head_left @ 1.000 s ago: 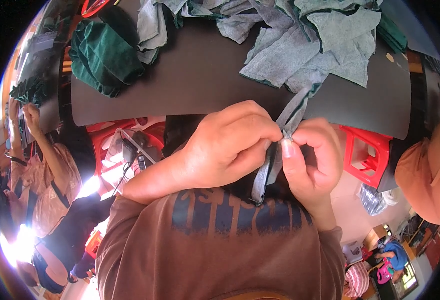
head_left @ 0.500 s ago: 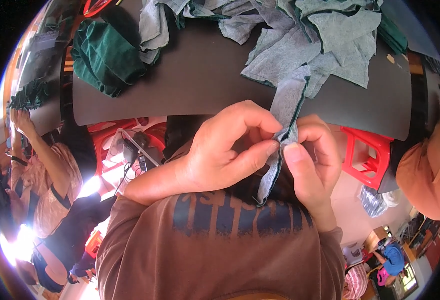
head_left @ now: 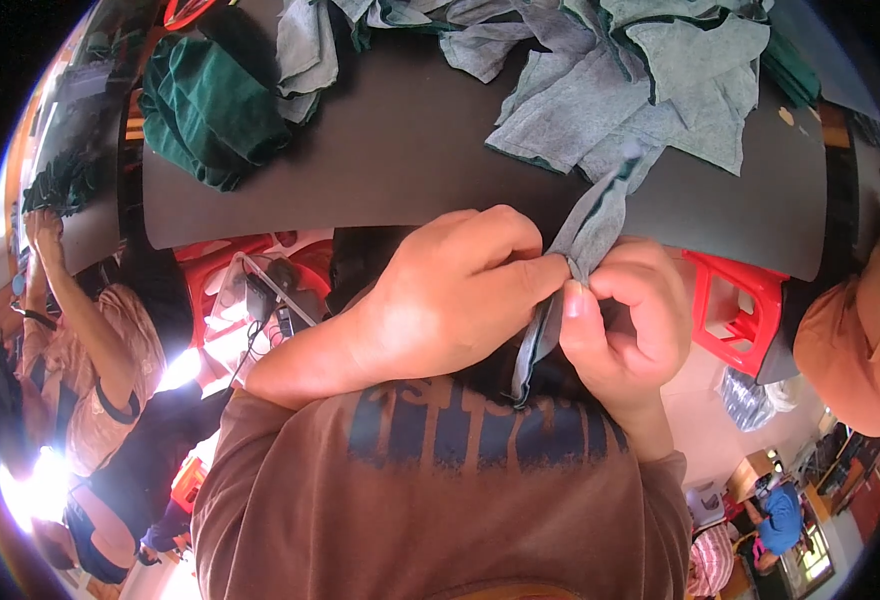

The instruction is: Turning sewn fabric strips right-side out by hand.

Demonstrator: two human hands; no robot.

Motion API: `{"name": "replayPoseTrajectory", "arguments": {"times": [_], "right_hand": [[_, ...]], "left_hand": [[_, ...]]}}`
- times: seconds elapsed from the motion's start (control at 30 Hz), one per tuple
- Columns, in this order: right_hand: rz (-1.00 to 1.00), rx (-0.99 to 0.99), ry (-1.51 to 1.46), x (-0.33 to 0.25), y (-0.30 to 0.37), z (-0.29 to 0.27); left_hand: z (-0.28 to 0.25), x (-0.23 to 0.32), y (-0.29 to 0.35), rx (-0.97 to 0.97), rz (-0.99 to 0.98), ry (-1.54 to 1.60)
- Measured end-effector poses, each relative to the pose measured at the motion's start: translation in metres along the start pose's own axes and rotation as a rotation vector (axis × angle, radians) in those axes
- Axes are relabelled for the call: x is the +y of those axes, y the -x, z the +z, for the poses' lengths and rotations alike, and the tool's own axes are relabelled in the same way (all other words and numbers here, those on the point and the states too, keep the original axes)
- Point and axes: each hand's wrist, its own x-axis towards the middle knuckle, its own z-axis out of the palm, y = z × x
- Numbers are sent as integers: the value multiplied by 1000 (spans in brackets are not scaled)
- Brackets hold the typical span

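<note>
A: What's the setting?

B: A dark, smooth tabletop [head_left: 390, 150] spans the upper view, inside a bright room with pinkish flooring.

A: And the cloth in hand?

B: A narrow grey strip with dark green edges [head_left: 597, 222] hangs in front of the person's chest, at the table's near edge. The bare left hand [head_left: 450, 285] pinches its middle between thumb and forefinger; the bare right hand [head_left: 640, 315] pinches it just beside, thumb uppermost, other fingers curled.

A: What's around it?

B: Just beyond, a loose heap of grey, green-edged cloth pieces [head_left: 700, 80] crowds the table. Farther left sits a crumpled dark green velvety bundle [head_left: 210, 115]. A red plastic stool [head_left: 740, 310] stands below the table's right part. At far left, a co-worker's hand [head_left: 48, 235] touches gathered dark green fabric [head_left: 60, 185].

A: Anything hard to see?

B: The fingers cover the strip's middle. The heap is cut off above, and I can't tell whether the strip touches it.

A: Which way does it run?

B: Lengthwise it slants, upper end away and rightward toward the heap, lower end toward the chest.
</note>
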Motion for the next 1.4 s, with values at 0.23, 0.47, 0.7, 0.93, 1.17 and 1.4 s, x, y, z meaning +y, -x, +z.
{"name": "replayPoseTrajectory", "arguments": {"times": [0.23,0.47,0.7,0.93,1.17,1.4], "right_hand": [[58,-38,10,-10,-2,-6],[105,-28,-19,-8,3,-3],[-12,-106,50,-8,0,-1],[161,45,-390,1,11,-7],[644,97,-1041,-7,-3,8],[807,-72,-1076,-19,-7,9]], "left_hand": [[-1,-6,20,-330,-556,1598],[-7,-3,12,-503,-750,2051],[-3,2,3,-298,-161,-19],[-15,5,-1,-518,-790,1577],[-12,3,3,-579,-928,1968],[-1,6,5,-495,-777,2047]]}}
